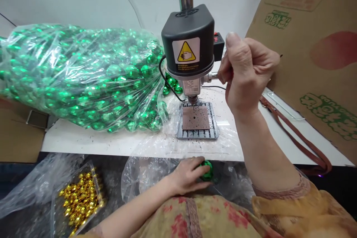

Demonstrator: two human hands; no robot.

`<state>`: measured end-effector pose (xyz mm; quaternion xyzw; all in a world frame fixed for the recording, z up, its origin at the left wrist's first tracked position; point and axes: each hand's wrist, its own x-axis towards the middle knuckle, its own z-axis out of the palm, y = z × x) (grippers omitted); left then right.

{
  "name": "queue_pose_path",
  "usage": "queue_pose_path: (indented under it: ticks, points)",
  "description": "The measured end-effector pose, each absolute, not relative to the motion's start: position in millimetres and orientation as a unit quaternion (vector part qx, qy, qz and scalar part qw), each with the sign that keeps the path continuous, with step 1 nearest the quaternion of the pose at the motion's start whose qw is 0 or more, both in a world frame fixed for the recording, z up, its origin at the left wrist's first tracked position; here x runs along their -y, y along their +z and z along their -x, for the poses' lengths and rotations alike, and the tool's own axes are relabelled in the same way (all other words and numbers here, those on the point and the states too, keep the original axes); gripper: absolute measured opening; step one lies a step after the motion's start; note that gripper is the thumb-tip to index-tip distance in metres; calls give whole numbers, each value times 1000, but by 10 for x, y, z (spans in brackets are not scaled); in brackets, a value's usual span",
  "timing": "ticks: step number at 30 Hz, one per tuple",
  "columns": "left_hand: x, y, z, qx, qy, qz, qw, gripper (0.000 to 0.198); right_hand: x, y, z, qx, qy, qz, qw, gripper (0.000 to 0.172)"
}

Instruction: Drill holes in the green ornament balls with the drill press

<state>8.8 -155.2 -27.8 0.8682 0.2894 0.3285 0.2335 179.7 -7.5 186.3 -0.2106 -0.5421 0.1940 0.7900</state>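
My right hand (245, 67) is closed around the feed handle on the right side of a small black bench drill press (186, 37). Most of that handle is hidden in my fingers. Low in front of my body, just off the table's front edge, my left hand (191, 174) grips a shiny green faceted ball (206, 171). Under the drill head lies a pinkish-brown square plate (192, 122) with a small dark hole, set on the slotted grey base (214, 133). Dark shavings are scattered over the plate and base.
A big clear bag of green faceted balls (83, 78) fills the table's left side. Gold balls (80, 197) sit in a clear plastic tray below left. Cardboard boxes (312, 44) stand at the right, near a brown strap (295, 134). Plastic film (147, 174) hangs at the front edge.
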Motion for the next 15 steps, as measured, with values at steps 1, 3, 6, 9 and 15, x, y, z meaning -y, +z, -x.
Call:
queue_pose_path:
  ticks: [1,3,6,9,15]
  points:
    - [1604,-332,-73,-289,292,-886,216,45,74,1858,-1799,543,196,213,788,47]
    - [1635,-408,-41,-301,275,-892,194,48,70,1843,-1804,544,196,216,787,46]
    - [1470,-389,19,-325,348,-858,195,54,69,1812,-1808,543,178,227,788,47]
    - [976,-201,126,-397,409,-798,194,29,78,1787,-1810,549,163,243,783,47]
    - [-558,240,390,-515,497,-663,222,13,86,1778,-1811,554,162,228,784,46]
